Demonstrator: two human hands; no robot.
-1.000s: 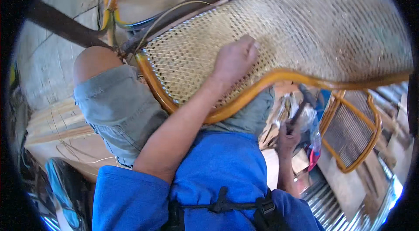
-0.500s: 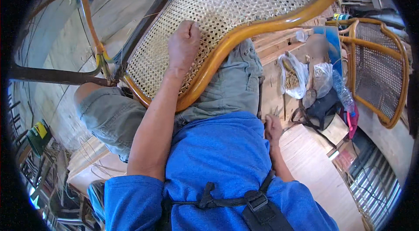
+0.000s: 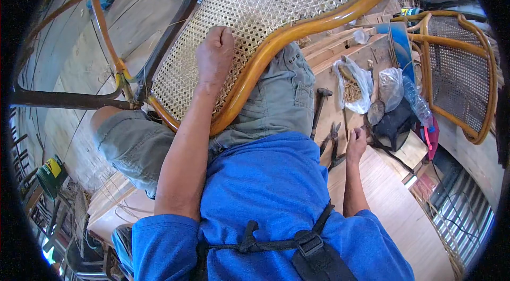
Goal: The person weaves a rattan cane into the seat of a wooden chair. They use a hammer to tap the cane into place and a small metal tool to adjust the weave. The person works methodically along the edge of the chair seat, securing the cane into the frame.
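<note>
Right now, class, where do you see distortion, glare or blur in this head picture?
Head view: black rounded border, typical of fisheye; pale glare along the glossy rattan frame and on the plastic bottle; left hand and hammer fairly sharp, without obvious motion blur.

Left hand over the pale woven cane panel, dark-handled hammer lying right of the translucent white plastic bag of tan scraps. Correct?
Hammer side is wrong: in the head view the dark-handled hammer lies left of the translucent white plastic bag of tan scraps. The rest holds: left hand over the pale woven cane panel.
</note>
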